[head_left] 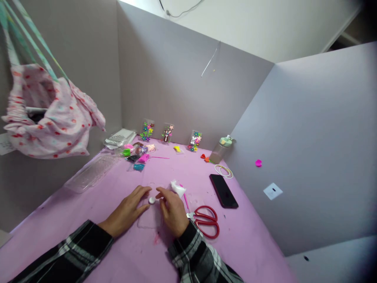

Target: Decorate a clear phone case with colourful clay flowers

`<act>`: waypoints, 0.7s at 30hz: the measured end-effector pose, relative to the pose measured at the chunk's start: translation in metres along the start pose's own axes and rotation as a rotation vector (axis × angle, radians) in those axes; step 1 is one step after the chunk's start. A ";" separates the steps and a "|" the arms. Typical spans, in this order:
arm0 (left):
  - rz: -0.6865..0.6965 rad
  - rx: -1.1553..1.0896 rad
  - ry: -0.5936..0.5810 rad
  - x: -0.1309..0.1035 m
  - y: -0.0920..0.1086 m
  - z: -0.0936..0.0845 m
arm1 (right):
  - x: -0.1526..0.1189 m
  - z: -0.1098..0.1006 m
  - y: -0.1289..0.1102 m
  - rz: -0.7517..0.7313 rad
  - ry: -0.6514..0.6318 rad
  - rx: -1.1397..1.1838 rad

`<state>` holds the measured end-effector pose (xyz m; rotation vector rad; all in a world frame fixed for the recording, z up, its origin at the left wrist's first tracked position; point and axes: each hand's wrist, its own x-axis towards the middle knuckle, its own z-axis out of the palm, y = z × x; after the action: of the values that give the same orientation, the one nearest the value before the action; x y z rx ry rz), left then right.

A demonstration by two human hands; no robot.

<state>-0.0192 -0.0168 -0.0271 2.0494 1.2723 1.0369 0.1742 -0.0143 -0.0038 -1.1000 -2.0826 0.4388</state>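
Note:
A small white ball (pixel 152 200), like soft clay, sits on a clear flat piece with rounded corners (pixel 149 223), which looks like a phone case. My left hand (pixel 131 208) is just left of the ball, thumb and fingers spread with a gap between them. On the other side is my right hand (pixel 173 212), its fingers curved and apart, tips close to the ball. Whether any fingertip touches the ball I cannot tell. Behind my right hand lies a white packet (pixel 178 189) by a thin pink stick (pixel 185 200). Red-handled scissors (pixel 207 221) rest to the right.
A black phone (pixel 224 191), white rings (pixel 224 171) and a bottle (pixel 220 151) stand along the right. Coloured clay packets (pixel 139 167) and a clear tray (pixel 91 173) are at left. Decorated clear pieces (pixel 194 141) lean on the back wall. A cloth bag (pixel 59 125) hangs left.

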 end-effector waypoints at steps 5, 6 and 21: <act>0.002 -0.025 -0.013 0.000 0.001 0.000 | 0.000 0.000 -0.009 -0.097 -0.109 -0.135; 0.000 -0.026 -0.015 0.000 0.001 0.000 | 0.000 0.000 -0.010 -0.099 -0.136 -0.158; -0.015 -0.008 -0.015 0.001 0.006 -0.001 | 0.001 0.000 -0.015 -0.099 -0.206 -0.158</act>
<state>-0.0171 -0.0183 -0.0216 2.0351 1.2723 1.0167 0.1656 -0.0223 0.0053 -1.0731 -2.3752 0.3565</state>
